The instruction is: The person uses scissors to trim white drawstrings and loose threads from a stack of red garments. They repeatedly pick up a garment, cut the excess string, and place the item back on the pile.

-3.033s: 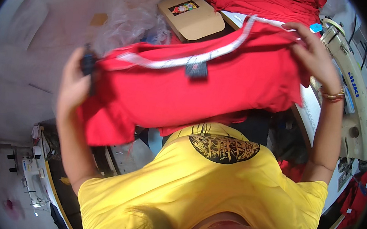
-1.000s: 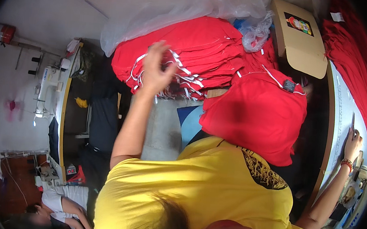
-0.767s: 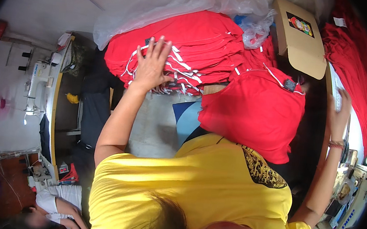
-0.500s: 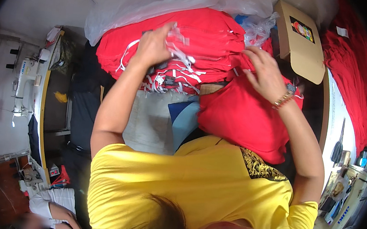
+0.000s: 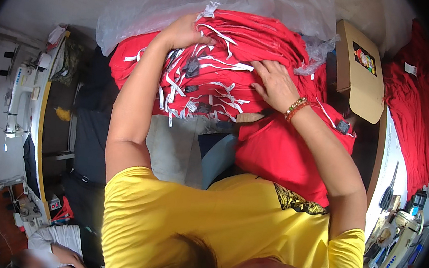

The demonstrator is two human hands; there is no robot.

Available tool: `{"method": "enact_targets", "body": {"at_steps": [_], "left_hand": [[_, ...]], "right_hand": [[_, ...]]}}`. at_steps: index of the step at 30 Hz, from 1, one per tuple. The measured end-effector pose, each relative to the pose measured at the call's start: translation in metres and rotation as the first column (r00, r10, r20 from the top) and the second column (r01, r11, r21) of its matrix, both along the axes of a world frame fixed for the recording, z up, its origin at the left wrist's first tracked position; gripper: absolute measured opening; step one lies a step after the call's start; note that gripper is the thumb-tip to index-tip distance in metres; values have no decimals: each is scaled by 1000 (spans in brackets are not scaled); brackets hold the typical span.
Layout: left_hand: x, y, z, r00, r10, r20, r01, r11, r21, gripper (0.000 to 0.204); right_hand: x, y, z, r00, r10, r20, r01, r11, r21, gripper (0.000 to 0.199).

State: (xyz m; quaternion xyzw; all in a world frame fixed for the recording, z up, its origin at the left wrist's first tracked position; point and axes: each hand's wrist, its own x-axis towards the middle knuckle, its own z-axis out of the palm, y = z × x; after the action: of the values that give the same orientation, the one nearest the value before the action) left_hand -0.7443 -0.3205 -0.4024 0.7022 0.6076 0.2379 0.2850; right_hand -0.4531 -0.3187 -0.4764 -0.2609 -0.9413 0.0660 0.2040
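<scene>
A thick stack of red garments point(image 5: 265, 38) lies in front of me, with several white tapes and dark labels hanging from its near side. My left hand point(image 5: 185, 32) is at the far left part of the stack, its fingers curled over the edge of a red garment beside a white tag point(image 5: 209, 10). On the right of the stack my right hand point(image 5: 277, 86) lies on the red cloth, its fingers stretched and the thumb apart. Closer to my body, below that hand, another red cloth point(image 5: 280, 145) is draped in my lap.
Clear plastic sheeting point(image 5: 148, 21) spreads behind the stack. An open cardboard box point(image 5: 347, 69) stands to the right, near hanging red fabric point(image 5: 413, 112) and black scissors point(image 5: 387, 194). Sewing machines point(image 5: 19, 94) line the left. Another person in a white top point(image 5: 62, 238) sits lower left.
My left hand has moved slightly up and the right hand left and down onto the stack. The top garment has shifted, and more white tapes and labels show.
</scene>
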Motion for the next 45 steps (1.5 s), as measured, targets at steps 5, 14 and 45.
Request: {"method": "enact_targets", "body": {"at_steps": [5,14,45], "left_hand": [[-16,11,0,979,31,200,0,988,-154,48],[-14,8,-8,981,35,190,-15,995,-102,43],[-53,79,14,996,57,76,-30,949,-313,77]], "right_hand": [[-25,10,21,986,-136,91,117,974,192,71],[-30,18,-6,995,-104,-1,102,974,205,26],[-22,151,68,995,-13,-95,9,999,-37,21]]}}
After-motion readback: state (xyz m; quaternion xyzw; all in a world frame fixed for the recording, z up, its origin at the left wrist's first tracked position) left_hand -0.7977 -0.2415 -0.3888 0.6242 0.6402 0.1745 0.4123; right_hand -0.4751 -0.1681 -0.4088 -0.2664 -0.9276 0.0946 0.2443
